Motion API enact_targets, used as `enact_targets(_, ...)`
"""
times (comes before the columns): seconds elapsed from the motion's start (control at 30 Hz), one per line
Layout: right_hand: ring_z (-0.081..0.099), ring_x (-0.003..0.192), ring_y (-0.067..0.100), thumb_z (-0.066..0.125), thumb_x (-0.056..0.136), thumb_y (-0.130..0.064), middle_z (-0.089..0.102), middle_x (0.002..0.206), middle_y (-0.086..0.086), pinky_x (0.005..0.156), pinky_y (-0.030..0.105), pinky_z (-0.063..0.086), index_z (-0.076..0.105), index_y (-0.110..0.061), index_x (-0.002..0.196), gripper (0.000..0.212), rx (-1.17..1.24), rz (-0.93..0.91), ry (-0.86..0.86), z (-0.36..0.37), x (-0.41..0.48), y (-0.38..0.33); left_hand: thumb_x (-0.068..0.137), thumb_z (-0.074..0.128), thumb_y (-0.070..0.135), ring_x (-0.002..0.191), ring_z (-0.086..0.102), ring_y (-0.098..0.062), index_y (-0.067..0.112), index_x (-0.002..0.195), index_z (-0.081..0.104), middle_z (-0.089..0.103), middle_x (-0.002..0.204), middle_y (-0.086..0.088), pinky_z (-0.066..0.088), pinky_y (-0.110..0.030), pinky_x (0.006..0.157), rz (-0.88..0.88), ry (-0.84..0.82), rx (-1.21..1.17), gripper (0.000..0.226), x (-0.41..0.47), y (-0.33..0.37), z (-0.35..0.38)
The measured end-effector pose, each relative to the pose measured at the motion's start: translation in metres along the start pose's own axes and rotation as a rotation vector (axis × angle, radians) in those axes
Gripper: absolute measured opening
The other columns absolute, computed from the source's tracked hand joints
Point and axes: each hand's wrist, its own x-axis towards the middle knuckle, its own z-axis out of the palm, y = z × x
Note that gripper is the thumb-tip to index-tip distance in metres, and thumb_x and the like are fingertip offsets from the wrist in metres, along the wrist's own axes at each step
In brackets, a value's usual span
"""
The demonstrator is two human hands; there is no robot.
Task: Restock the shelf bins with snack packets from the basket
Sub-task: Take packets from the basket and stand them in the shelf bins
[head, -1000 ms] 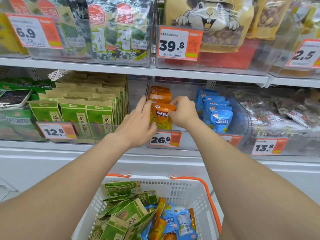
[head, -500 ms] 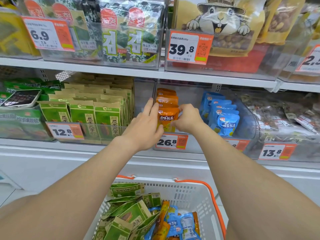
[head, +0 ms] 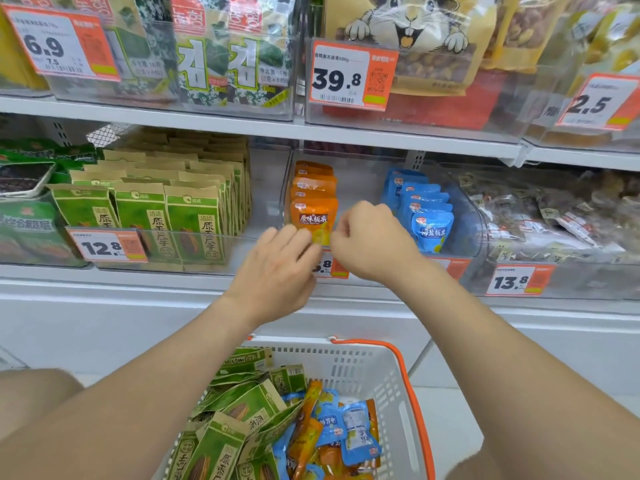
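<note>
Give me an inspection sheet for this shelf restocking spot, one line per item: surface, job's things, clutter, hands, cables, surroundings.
Surface: white middle shelf carrying clear bins with price tags.
Job's things: orange packets upright in a row in the centre bin; blue packets in a row to their right; green packets filling the left bin; basket below holding green, blue and orange packets mixed.
Clutter: nothing seen.
Hands: left hand fingers relaxed at the front orange packet lower edge; right hand curled at its right edge, grip unclear.
Cables: nothing seen.
Surroundings: upper shelf with seaweed packs and a cartoon-animal nut bag; wrapped snacks far right.
</note>
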Motion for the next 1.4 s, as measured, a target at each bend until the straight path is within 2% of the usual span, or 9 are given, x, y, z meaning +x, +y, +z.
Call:
enact_targets(0.2, 0.05, 0.065, 0.022, 0.049, 0.097, -0.017, 0.047, 0.077, 0.004, 0.071, 0.032, 0.044, 0.043, -0.021, 0.073, 0.025, -0.363, 0.008, -0.615, 0.015, -0.057, 0.007, 0.084, 0.05, 0.03, 0.096, 0.058, -0.028, 0.018, 0.102, 0.066, 0.054, 0.107, -0.005, 0.038, -0.043, 0.083, 0.02, -0.547, -0.163, 0.026, -0.043, 0.049, 0.042)
enact_targets(0.27, 0.05, 0.064, 0.017, 0.05, 0.102, -0.018, 0.052, 0.085, 0.005, 0.074, 0.035, 0.049, 0.057, -0.013, 0.1, 0.009, -0.478, 0.047, -0.822, 0.032, -0.069, 0.015, 0.092, 0.048, 0.032, 0.107, 0.055, -0.025, 0.022, 0.113, 0.065, 0.052, 0.113, -0.003, 0.038, -0.042, 0.093, -0.024, -0.773, -0.224, 0.029, -0.053, 0.065, 0.051)
enact_targets(0.37, 0.058, 0.081, 0.021, 0.05, 0.104, -0.024, 0.059, 0.114, 0.008, 0.084, 0.037, 0.053, 0.054, -0.013, 0.143, 0.041, -0.634, 0.054, -1.086, 0.06, -0.082, 0.028, 0.097, 0.049, 0.027, 0.11, 0.059, -0.03, 0.019, 0.118, 0.066, 0.059, 0.118, -0.007, 0.045, -0.045, 0.095, 0.013, -1.033, -0.284, 0.028, -0.073, 0.088, 0.062)
enact_targets(0.5, 0.06, 0.102, 0.026, 0.047, 0.103, -0.021, 0.058, 0.13, 0.007, 0.099, 0.043, 0.054, 0.059, -0.017, 0.12, 0.021, -0.688, -0.009, -1.13, 0.088, -0.087, 0.042, 0.102, 0.046, 0.018, 0.113, 0.06, -0.033, 0.014, 0.122, 0.064, 0.062, 0.126, -0.012, 0.05, -0.047, 0.096, 0.221, -1.218, -0.206, 0.028, -0.107, 0.122, 0.084)
enact_targets(0.73, 0.061, 0.113, 0.026, 0.044, 0.103, -0.022, 0.055, 0.145, 0.003, 0.096, 0.04, 0.053, 0.054, -0.017, 0.143, 0.042, -0.66, 0.015, -1.134, 0.112, -0.071, 0.065, 0.106, 0.057, 0.032, 0.149, 0.029, -0.044, 0.021, 0.157, 0.037, 0.032, 0.161, -0.021, 0.012, -0.069, 0.123, 0.517, -1.282, -0.052, 0.056, -0.149, 0.172, 0.123)
enact_targets(0.97, 0.058, 0.127, 0.028, 0.047, 0.103, -0.025, 0.048, 0.155, 0.005, 0.106, 0.044, 0.051, 0.047, -0.019, 0.152, 0.049, -0.645, 0.021, -1.156, 0.121, -0.063, 0.074, 0.106, 0.055, 0.047, 0.157, 0.007, -0.052, 0.026, 0.163, 0.032, 0.011, 0.171, -0.027, -0.012, -0.079, 0.114, 0.58, -1.397, 0.146, 0.065, -0.167, 0.201, 0.151)
enact_targets(1.13, 0.059, 0.126, 0.027, 0.046, 0.102, -0.023, 0.05, 0.153, 0.005, 0.105, 0.044, 0.052, 0.049, -0.018, 0.15, 0.048, -0.629, -0.011, -1.146, 0.122, -0.061, 0.074, 0.106, 0.051, 0.052, 0.157, 0.014, -0.047, 0.027, 0.163, 0.035, 0.022, 0.17, -0.02, -0.013, -0.079, 0.113, 0.766, -1.378, 0.315, 0.064, -0.174, 0.203, 0.159)
enact_targets(1.27, 0.061, 0.123, 0.027, 0.046, 0.103, -0.022, 0.055, 0.147, 0.006, 0.105, 0.043, 0.052, 0.054, -0.017, 0.145, 0.043, -0.605, -0.029, -1.123, 0.119, -0.059, 0.073, 0.104, 0.061, 0.024, 0.119, 0.058, -0.034, 0.019, 0.118, 0.073, 0.071, 0.117, -0.006, 0.01, -0.076, 0.118, 0.809, -1.27, 0.216, 0.019, -0.16, 0.195, 0.159)
enact_targets(1.4, 0.062, 0.119, 0.026, 0.045, 0.103, -0.023, 0.059, 0.138, 0.005, 0.103, 0.043, 0.053, 0.056, -0.018, 0.141, 0.04, -0.614, -0.028, -1.114, 0.117, -0.057, 0.074, 0.099, 0.064, 0.004, 0.093, 0.061, -0.027, 0.016, 0.08, 0.056, 0.06, 0.078, -0.002, 0.035, -0.06, 0.108, 0.871, -1.162, 0.113, 0.024, -0.141, 0.186, 0.148)
